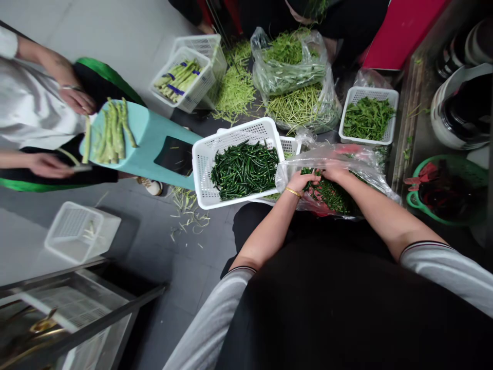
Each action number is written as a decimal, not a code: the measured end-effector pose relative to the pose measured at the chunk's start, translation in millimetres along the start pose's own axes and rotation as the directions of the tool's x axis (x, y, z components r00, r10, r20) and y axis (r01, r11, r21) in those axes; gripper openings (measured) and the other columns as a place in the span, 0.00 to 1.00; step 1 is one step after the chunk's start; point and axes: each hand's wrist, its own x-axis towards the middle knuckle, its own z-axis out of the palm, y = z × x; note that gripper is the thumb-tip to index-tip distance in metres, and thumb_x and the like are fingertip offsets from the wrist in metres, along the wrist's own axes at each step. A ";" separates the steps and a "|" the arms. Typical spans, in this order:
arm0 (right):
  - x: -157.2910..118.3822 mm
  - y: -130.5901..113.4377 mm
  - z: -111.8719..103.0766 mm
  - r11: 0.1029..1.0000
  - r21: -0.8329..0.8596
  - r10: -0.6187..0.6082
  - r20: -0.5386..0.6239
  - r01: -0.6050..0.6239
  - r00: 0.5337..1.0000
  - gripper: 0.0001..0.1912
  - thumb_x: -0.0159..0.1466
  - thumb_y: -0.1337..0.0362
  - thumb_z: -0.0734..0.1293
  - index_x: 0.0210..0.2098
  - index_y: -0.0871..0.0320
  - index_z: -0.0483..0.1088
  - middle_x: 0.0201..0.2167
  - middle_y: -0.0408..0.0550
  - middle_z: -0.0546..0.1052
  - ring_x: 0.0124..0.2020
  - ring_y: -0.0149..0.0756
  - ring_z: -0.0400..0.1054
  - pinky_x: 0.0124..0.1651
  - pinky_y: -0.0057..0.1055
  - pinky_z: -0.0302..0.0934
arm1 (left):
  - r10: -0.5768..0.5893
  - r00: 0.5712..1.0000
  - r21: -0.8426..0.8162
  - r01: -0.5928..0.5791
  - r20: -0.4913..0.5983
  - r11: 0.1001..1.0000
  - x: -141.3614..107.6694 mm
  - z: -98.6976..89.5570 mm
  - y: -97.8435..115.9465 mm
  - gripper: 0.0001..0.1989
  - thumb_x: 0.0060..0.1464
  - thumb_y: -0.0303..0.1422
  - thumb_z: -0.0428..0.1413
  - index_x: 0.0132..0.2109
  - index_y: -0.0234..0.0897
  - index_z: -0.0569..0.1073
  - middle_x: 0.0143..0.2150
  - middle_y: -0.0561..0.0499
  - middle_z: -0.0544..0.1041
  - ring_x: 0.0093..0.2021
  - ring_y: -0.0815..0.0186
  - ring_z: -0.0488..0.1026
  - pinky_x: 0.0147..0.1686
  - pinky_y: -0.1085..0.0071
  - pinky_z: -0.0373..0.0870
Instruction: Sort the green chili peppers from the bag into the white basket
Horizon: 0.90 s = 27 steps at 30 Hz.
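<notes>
My left hand (pixel 302 183), with a gold bracelet at the wrist, is closed on a few green chillies at the mouth of a clear plastic bag (pixel 367 162). My right hand (pixel 336 172) reaches into the same bag; its fingers are partly hidden by plastic and chillies, so its grip is unclear. More green chillies (pixel 334 198) lie in the bag under both hands. Just left of the bag, a white basket (pixel 239 132) holds a heap of dark green chillies (pixel 246 169).
Across a teal stool (pixel 154 133) with asparagus on it, a person (pixel 31 103) holds a stalk and a tool. Around stand a basket of leafy greens (pixel 367 92), bagged greens (pixel 295 77), a green colander (pixel 414 199), a white crate (pixel 69 252) and a metal rack (pixel 150 294).
</notes>
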 end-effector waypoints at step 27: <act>-78.5 19.0 -12.4 0.937 -0.345 0.023 0.219 0.055 0.975 0.17 0.64 0.65 0.67 0.52 0.58 0.76 0.47 0.59 0.79 0.50 0.49 0.73 0.47 0.34 0.65 | 0.067 0.994 -0.045 -0.063 0.090 0.997 -2.3 0.8 8.3 0.07 0.40 0.29 0.64 0.25 0.27 0.75 0.21 0.48 0.75 0.20 0.72 0.68 0.16 0.78 0.54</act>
